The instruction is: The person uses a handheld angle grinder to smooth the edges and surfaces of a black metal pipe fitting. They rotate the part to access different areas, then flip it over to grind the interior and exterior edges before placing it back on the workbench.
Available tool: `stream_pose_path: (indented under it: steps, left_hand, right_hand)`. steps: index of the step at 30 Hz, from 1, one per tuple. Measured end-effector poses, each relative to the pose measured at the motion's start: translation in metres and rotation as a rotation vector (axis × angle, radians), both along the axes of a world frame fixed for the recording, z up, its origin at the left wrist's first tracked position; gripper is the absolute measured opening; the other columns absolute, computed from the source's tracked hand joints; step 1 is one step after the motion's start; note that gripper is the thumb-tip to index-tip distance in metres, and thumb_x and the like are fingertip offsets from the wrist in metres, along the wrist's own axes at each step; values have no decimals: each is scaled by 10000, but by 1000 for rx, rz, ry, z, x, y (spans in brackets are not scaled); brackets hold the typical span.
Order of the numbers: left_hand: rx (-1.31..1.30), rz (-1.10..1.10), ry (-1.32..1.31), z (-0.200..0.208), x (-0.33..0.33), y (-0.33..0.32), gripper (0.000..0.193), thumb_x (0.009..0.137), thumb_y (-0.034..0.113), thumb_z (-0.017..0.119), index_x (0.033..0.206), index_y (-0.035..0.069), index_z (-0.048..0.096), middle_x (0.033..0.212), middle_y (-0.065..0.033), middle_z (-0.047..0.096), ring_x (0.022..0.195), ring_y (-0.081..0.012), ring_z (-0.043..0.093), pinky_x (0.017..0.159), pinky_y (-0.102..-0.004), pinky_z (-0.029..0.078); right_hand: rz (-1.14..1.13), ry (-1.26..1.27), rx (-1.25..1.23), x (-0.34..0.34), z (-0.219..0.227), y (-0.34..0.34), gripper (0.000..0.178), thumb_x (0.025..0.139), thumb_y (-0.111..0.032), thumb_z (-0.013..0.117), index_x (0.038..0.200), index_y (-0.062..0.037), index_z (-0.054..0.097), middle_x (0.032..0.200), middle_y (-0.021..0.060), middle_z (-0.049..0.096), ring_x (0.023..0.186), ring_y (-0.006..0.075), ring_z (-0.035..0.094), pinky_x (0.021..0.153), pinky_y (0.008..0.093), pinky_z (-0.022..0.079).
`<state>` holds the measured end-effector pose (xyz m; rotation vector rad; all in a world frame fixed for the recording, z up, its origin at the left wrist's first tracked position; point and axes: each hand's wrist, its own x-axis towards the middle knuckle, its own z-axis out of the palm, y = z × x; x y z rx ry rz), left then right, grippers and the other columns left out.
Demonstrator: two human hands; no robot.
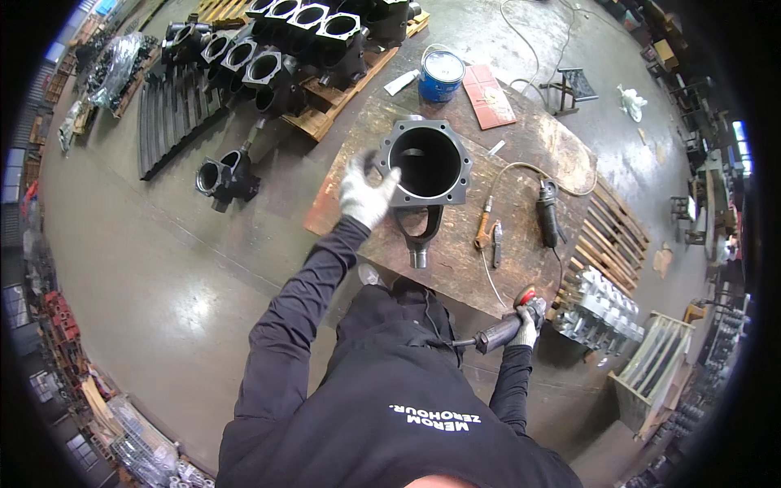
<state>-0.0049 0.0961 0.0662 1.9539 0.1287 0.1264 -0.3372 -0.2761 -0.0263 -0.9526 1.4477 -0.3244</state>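
Note:
A large black metal casting [450,195] stands on the worn wooden table [358,146], its wide round bore facing up and a forked neck toward me. My left hand [366,195], in a pale work glove, grips the left side of its flange, thumb at the rim; some fingers are hidden behind the lug. My right hand [529,327], gloved too, is closed round the head of an angle grinder [496,333] with a red disc, at the table's near right edge. The grinder's cord runs left across my body.
Another grinder [548,215], an orange air blow gun [483,234] with its hose and a dark hand tool [497,246] lie right of the casting. Behind it are a blue can [442,81], a white tube [401,82] and a reddish sheet [490,106]. Pallets of castings [264,69] stand far left.

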Motion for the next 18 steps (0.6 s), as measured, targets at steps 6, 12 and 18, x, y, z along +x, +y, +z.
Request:
stream_pose_path:
  steps: [6, 12, 18]
  left_hand:
    - [-123, -169, 189, -45, 80, 7, 765, 731, 163, 857, 1388, 13, 496, 1360, -195, 567, 1237, -298, 571, 1052, -399, 466]
    - [-794, -381, 390, -54, 95, -3, 800, 702, -134, 581, 1468, 56, 455, 1287, -119, 609, 1071, -188, 637, 927, -300, 528]
    - [-839, -332, 350, -40, 69, -26, 825, 647, -119, 513, 1459, 12, 450, 1321, -102, 576, 1123, -175, 613, 935, -273, 510]
  right_hand:
    - [-142, -65, 168, 12, -21, 8, 563, 711, -101, 813, 1212, -33, 565, 953, 141, 656, 763, 308, 665, 708, 433, 588]
    - [-137, -7, 70, 12, -29, 29, 321, 792, -177, 740, 1061, -70, 601, 803, 150, 641, 682, 308, 650, 662, 416, 566]
    - [-205, 8, 139, 13, 4, 79, 353, 795, -176, 715, 1113, -114, 573, 873, 110, 634, 739, 298, 648, 730, 428, 566]
